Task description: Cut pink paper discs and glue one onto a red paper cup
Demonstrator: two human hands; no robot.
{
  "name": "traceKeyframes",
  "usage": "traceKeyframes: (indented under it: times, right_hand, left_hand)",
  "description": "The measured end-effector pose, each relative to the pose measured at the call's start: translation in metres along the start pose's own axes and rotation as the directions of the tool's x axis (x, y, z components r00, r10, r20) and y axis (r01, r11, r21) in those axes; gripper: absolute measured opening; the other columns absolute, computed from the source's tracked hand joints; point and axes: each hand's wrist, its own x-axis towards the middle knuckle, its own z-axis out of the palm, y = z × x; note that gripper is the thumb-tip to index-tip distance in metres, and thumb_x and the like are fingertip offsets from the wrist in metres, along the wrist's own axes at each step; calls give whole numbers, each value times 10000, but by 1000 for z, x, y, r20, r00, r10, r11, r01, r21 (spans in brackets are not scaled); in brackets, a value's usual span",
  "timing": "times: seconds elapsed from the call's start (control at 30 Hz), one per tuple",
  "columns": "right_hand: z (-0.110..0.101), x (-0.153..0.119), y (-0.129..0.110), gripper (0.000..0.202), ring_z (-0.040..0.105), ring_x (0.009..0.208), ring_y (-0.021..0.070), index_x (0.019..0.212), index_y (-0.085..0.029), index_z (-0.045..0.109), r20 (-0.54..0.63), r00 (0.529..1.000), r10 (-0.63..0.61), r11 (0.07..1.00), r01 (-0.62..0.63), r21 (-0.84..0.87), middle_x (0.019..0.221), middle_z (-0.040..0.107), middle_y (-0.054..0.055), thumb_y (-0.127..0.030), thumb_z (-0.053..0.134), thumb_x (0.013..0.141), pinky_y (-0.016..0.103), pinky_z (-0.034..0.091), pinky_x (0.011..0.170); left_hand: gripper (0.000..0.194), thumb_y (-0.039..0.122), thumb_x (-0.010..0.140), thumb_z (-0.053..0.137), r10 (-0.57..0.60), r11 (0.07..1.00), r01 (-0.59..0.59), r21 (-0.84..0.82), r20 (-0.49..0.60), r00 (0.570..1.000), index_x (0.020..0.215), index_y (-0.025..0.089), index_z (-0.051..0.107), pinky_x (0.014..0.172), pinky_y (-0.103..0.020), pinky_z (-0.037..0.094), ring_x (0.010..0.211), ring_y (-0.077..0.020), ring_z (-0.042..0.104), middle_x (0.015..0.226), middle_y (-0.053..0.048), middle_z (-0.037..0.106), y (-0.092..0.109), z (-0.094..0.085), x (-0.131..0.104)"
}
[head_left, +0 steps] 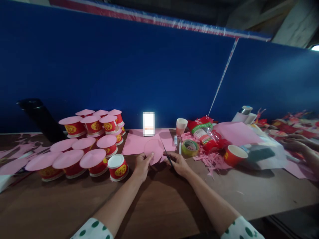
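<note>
My left hand (143,166) is closed on the lower left edge of a pink paper piece (155,149) with a curved outline, thumb on top. In my right hand (179,164) are dark scissors (169,158), their thin blades pointing up and away along the paper's right side. Whether the blades are parted cannot be made out. Beneath and behind the piece lies a larger pink sheet (132,143). Left of my hands stands a red paper cup (118,168), upside down with its white base up. Beside it are several similar cups topped with pink paper cones (93,158).
A bright pixelated patch (149,123) stands behind the pink sheet. To the right are a tape roll (190,147), pink paper shreds (211,161), a red packet (204,134) and an open paper cup (234,156). Another person's hand (296,143) is far right; a black bottle (43,118) leans left.
</note>
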Motion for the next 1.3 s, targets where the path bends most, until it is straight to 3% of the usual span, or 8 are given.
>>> traceKeyframes:
  times: [0.23, 0.6, 0.87, 1.3]
  right_hand:
    - [0, 1, 3, 409, 397, 495, 83, 1004, -102, 625, -10, 1000, 2, 1000, -2, 7, 548, 476, -29, -386, 608, 710, 192, 314, 440]
    - [1, -1, -3, 387, 401, 485, 81, 993, -102, 628, 7, 1000, -11, 1000, 11, -4, 526, 459, -39, -366, 616, 711, 193, 327, 440]
    - [-1, 2, 7, 406, 435, 500, 84, 1007, -125, 619, 0, 1000, -10, 999, 10, 39, 616, 532, -13, -381, 633, 693, 204, 373, 465]
    - [-1, 0, 3, 394, 424, 498, 84, 984, -121, 629, -14, 1000, -10, 1000, 10, 21, 585, 512, -15, -392, 622, 698, 203, 380, 462]
  left_hand:
    - [268, 337, 574, 724, 17, 999, -17, 47, -7, 1000, 679, 129, 591, 490, -240, 421, 472, -124, 560, 533, 10, 618, -2, -3, 2]
    - [332, 405, 508, 729, 133, 959, -96, 268, -123, 983, 619, 111, 621, 447, -220, 366, 452, -120, 521, 485, 5, 585, -7, -11, 9]
    - [340, 385, 532, 718, 124, 953, -101, 284, -64, 990, 702, 100, 644, 473, -227, 380, 487, -128, 534, 539, -14, 609, -8, -13, 9]
    - [338, 364, 566, 711, 109, 961, -105, 255, -5, 994, 776, 106, 653, 513, -241, 400, 516, -129, 547, 585, -17, 631, -13, -17, 13]
